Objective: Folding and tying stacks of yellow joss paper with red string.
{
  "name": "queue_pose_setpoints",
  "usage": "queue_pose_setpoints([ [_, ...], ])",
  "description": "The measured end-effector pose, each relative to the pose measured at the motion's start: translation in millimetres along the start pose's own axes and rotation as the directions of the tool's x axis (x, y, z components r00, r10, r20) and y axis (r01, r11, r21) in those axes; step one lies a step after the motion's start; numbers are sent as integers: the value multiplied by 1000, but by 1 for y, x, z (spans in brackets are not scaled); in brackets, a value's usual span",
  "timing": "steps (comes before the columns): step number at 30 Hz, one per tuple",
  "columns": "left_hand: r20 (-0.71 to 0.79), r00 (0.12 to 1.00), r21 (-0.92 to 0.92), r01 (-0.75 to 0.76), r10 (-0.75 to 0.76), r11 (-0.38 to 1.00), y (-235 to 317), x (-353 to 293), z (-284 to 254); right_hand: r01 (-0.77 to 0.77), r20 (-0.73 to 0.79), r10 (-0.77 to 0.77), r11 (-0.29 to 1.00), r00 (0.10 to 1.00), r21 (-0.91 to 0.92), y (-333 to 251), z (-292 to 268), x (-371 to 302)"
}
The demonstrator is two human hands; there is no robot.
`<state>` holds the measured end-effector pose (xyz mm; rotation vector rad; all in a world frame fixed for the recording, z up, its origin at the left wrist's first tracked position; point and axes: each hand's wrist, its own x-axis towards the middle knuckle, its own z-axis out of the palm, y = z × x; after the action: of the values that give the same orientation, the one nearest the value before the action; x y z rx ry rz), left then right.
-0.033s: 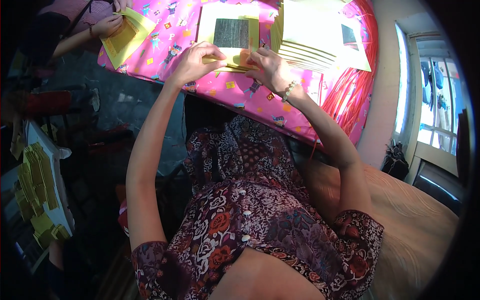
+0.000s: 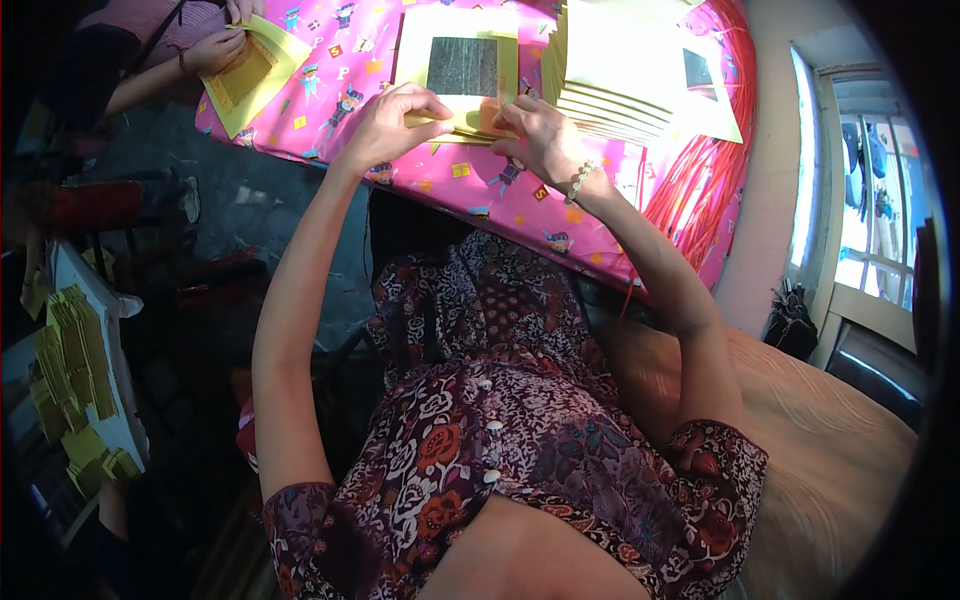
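A flat yellow paper piece (image 2: 408, 62) with a dark rectangle in its middle lies in bright light on the pink table. My left hand (image 2: 395, 122) is at its near edge, thumb and fingers closed on the paper. At the near right corner is my right hand (image 2: 545, 135), its fingers bent and closed. Whatever its fingertips pinch is too small to make out. To the right, a fanned stack of similar yellow pieces (image 2: 615, 105) lies close to my right hand, washed out by glare.
A bundle of thin red cords (image 2: 690, 185) runs along the table's right side. At the left, another person's hand (image 2: 218, 52) holds a yellow paper piece (image 2: 245, 80). More yellow pieces (image 2: 75, 350) lie on a white surface at lower left. The pink printed table cover (image 2: 520, 205) ends just before me.
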<state>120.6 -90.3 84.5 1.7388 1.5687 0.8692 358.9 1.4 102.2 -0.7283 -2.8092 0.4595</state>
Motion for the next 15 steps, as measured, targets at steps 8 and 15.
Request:
queue_pose_setpoints([
  [8, 15, 999, 9, 29, -29, 1000, 2, 1, -1, -52, 1, 53, 990, 999, 128, 1, -6, 2],
  [15, -34, 991, 184, -118, 127, 976, 1, -2, 1, -49, -67, 55, 995, 996, 83, -1, -1, 3],
])
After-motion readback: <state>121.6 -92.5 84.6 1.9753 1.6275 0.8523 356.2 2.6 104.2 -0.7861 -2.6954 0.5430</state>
